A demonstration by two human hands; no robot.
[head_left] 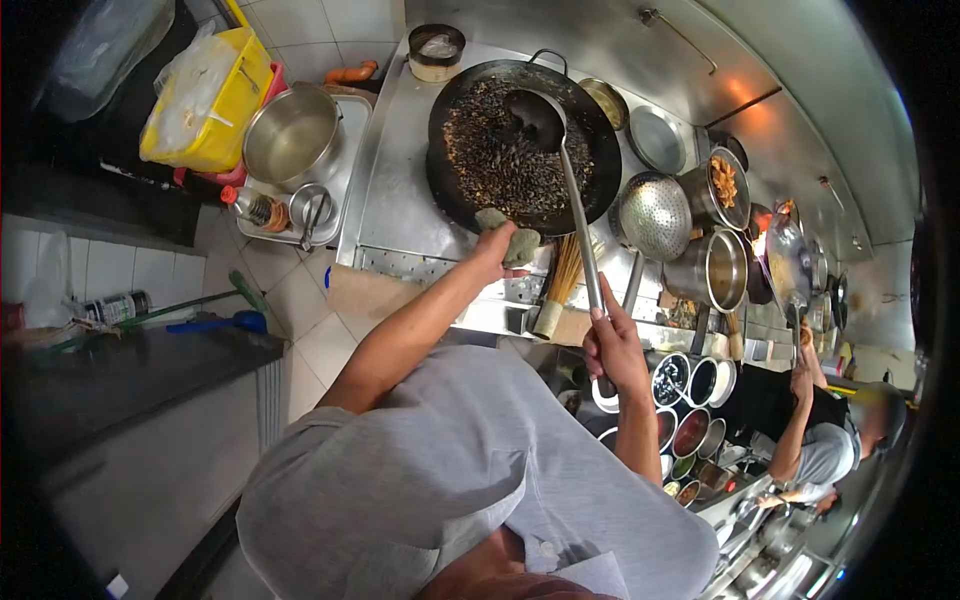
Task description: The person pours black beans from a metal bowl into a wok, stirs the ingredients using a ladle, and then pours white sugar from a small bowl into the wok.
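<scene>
A large black wok point(470, 190) sits on the steel range, holding dark, fine bits of food point(490, 150) mixed with lighter pieces. My left hand point(492, 254) grips a greyish folded cloth point(522, 246) against the wok's near rim. The wok's handle, if any, is hidden under the cloth. My right hand point(617, 345) is closed around the long handle of a metal ladle point(577, 190). Its dark bowl rests in the food toward the far side of the wok. Just right of my left hand, a bamboo wok brush point(562, 285) lies by the range edge.
A perforated strainer point(655, 215) and steel pots point(722, 270) stand to the right. Seasoning containers point(690, 432) line the lower right. On the left are a large pot point(292, 140), a bottle point(255, 207) and a yellow basket point(205, 105). A co-worker point(815, 430) cooks at the far right.
</scene>
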